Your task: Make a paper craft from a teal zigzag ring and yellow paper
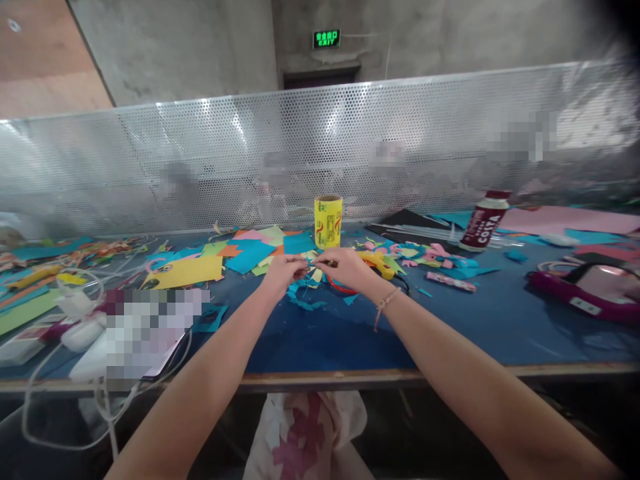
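My left hand (287, 270) and my right hand (345, 265) are close together above the blue tabletop (325, 343). Both have their fingertips pinched; what lies between them is too small to make out. Just below my left hand lies a curl of frilled blue paper (304, 301). Pale yellow paper scraps show behind the fingertips. Beyond the hands stands a yellow tape roll (329, 223), upright. To the right of my right hand are a yellow-orange plastic object (379, 264) and several curled paper pieces (425, 253) in pink, blue and green.
Coloured paper sheets (187, 271) and scraps spread across the back and left. A white cable (30, 407) loops over the left front edge, beside a blurred-out device. At right are a Costa bottle (485, 221), clear sticks and a purple object (585, 290). A perforated metal screen (220, 160) borders the back.
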### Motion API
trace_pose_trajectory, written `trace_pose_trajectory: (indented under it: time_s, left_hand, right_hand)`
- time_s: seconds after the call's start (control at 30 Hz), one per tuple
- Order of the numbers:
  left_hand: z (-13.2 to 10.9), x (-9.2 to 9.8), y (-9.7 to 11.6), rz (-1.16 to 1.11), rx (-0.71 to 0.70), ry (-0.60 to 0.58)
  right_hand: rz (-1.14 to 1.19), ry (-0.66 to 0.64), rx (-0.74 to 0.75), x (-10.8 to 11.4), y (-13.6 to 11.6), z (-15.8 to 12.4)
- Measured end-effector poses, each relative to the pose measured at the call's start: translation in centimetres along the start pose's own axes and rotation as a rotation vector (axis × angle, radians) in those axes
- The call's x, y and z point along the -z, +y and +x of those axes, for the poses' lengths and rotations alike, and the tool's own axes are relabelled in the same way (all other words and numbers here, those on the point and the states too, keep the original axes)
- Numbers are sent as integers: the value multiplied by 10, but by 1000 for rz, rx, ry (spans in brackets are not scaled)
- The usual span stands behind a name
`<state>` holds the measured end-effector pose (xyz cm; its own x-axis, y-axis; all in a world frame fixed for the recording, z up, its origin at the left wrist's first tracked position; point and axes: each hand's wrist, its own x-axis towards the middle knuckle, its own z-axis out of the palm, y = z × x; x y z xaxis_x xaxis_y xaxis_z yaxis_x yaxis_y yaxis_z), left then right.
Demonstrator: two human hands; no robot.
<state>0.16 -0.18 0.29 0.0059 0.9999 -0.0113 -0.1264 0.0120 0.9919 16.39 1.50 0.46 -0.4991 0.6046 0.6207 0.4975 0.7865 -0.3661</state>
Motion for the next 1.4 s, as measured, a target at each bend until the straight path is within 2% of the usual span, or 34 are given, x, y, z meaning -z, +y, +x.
trace_pose_trajectory:
  time_s: [0.23,0.53,0.67,0.87,1.03,1.17,1.3,1.4]
  left_hand:
    - [1,-1,0,49,23,25]
    - [2,3,-1,-147,87,-76]
    - [5,5,-4,-175,101,-103]
    - [6,7,-3,-234,124,-126]
    - [6,5,-3,-264,55,-127]
    - [3,3,-3,-242,-20,-83]
    - [1,0,-2,-221,-111,-84]
    - [1,-2,-1,-237,-181,-31]
  right_hand:
    - [112,-43,-55,-3,7,0]
    - [-103,14,190,-2,1,-1]
    - [-192,63,263,-3,-1,-2]
    - [-263,69,333,-1,-2,-3]
    - [-235,61,365,1,0,-3]
    - [-196,52,347,3,2,-2]
    - [-124,110,257,4,1,-1]
    - [-31,137,161,5,-3,-1]
